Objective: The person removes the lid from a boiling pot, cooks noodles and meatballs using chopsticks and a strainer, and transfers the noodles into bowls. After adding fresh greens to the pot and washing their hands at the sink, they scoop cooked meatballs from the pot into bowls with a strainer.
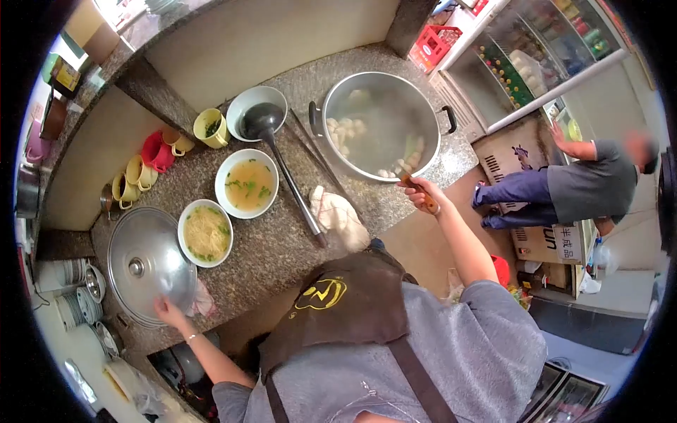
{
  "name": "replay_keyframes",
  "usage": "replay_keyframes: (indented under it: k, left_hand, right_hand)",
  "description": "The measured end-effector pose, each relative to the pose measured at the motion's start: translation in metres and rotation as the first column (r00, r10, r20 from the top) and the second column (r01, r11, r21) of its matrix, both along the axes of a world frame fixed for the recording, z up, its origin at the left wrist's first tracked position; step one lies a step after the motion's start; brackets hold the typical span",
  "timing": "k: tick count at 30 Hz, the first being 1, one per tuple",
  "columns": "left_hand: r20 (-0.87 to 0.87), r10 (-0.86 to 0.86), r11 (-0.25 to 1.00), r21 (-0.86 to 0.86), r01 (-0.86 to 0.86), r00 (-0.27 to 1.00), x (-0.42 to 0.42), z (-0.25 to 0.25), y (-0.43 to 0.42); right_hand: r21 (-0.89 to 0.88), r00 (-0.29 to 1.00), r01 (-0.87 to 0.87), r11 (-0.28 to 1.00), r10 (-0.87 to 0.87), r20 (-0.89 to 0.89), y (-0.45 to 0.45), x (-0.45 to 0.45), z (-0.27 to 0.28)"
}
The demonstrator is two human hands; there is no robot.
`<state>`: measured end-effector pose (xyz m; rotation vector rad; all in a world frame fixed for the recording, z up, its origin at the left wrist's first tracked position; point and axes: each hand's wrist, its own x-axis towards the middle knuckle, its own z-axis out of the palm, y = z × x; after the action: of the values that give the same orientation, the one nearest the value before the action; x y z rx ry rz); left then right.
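Note:
My right hand (424, 196) is closed around the brown handle of a utensil (407, 176) at the near right rim of a large steaming pot (328, 149). The utensil's head is in the pot and too unclear to name. Pale round dumplings or balls (345, 130) float in the pot's cloudy liquid. My left hand (169, 311) is at the near edge of a round metal lid (144, 257), fingers apart; whether it presses on the lid I cannot tell. A pink-and-white cloth (204, 299) lies beside that hand.
Left of the pot are a noodle bowl (206, 234), a soup bowl (247, 185) and a bowl (257, 96) with a black ladle (265, 121). Chopsticks (314, 151) and a white cloth (340, 217) lie nearby. Another person (585, 182) stands right, by a fridge (525, 60).

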<state>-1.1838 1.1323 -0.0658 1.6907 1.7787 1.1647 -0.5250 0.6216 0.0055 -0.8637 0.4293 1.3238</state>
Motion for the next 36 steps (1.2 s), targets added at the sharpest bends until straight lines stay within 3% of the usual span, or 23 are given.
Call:
replay_keyframes:
  k: [3,5,6,9,11,12,14,19,22,26,28,29,30,32,34,36]
  left_hand:
    - [-0.049,0.042,0.998,-0.05,-0.044,0.998,0.002,-0.015,-0.095]
    - [0.194,0.362,0.89,-0.364,-0.275,0.912,0.024,-0.016,-0.163]
    - [0.181,0.388,0.876,-0.376,-0.301,0.903,0.033,-0.019,-0.193]
    - [0.272,0.485,0.812,-0.493,-0.312,0.831,0.058,-0.032,-0.274]
    - [0.28,0.502,0.813,-0.477,-0.335,0.818,0.098,-0.027,-0.315]
    - [0.283,0.487,0.824,-0.461,-0.328,0.826,0.114,-0.026,-0.332]
    - [0.229,0.457,0.804,-0.52,-0.288,0.859,0.137,-0.029,-0.356]
    - [0.231,0.406,0.837,-0.483,-0.258,0.884,0.207,-0.025,-0.408]
    - [0.186,0.377,0.835,-0.493,-0.245,0.907,0.223,-0.02,-0.438]
    - [0.269,0.408,0.824,-0.519,-0.226,0.872,0.211,-0.031,-0.479]
    - [0.208,0.433,0.8,-0.537,-0.268,0.877,0.201,-0.042,-0.501]
    - [0.195,0.465,0.799,-0.513,-0.314,0.864,0.197,-0.047,-0.511]
    - [0.2,0.486,0.793,-0.51,-0.333,0.851,0.194,-0.05,-0.521]
    - [0.195,0.498,0.781,-0.524,-0.339,0.845,0.187,-0.052,-0.539]
    - [0.212,0.541,0.764,-0.528,-0.37,0.814,0.17,-0.075,-0.557]
    - [0.095,0.474,0.803,-0.455,-0.385,0.875,0.159,-0.091,-0.569]
  right_hand:
    - [0.116,0.992,0.046,0.992,-0.032,-0.118,-0.033,0.012,-0.002]
    - [0.163,0.991,0.048,0.986,-0.027,-0.129,-0.047,0.027,0.004]
    - [0.147,0.991,0.023,0.989,-0.003,-0.136,-0.054,0.044,0.011]
    - [-0.114,0.961,-0.249,0.962,0.26,0.091,-0.085,0.111,0.04]
    - [-0.271,0.786,-0.529,0.804,0.584,0.2,-0.107,0.178,0.067]
    - [-0.485,0.705,-0.505,0.714,0.666,0.246,-0.106,0.195,0.095]
    - [-0.661,0.517,-0.52,0.541,0.815,0.261,-0.113,0.242,0.125]
    - [-0.777,0.197,-0.582,0.242,0.968,0.154,-0.094,0.293,0.172]
    - [-0.762,0.039,-0.64,0.102,0.994,0.1,-0.092,0.307,0.15]
    - [-0.639,0.17,-0.752,0.162,0.984,0.05,-0.09,0.279,0.129]
    - [-0.464,0.227,-0.862,0.203,0.974,0.005,-0.096,0.27,0.113]
    - [-0.357,0.301,-0.891,0.281,0.954,0.0,-0.102,0.265,0.1]
    - [-0.351,0.416,-0.854,0.385,0.909,-0.013,-0.103,0.249,0.097]
    - [-0.137,0.549,-0.834,0.535,0.829,-0.103,-0.111,0.245,0.069]
    - [0.0,0.636,-0.766,0.642,0.758,-0.143,-0.112,0.229,0.057]
    - [0.118,0.726,-0.638,0.761,0.646,-0.237,-0.111,0.218,0.042]
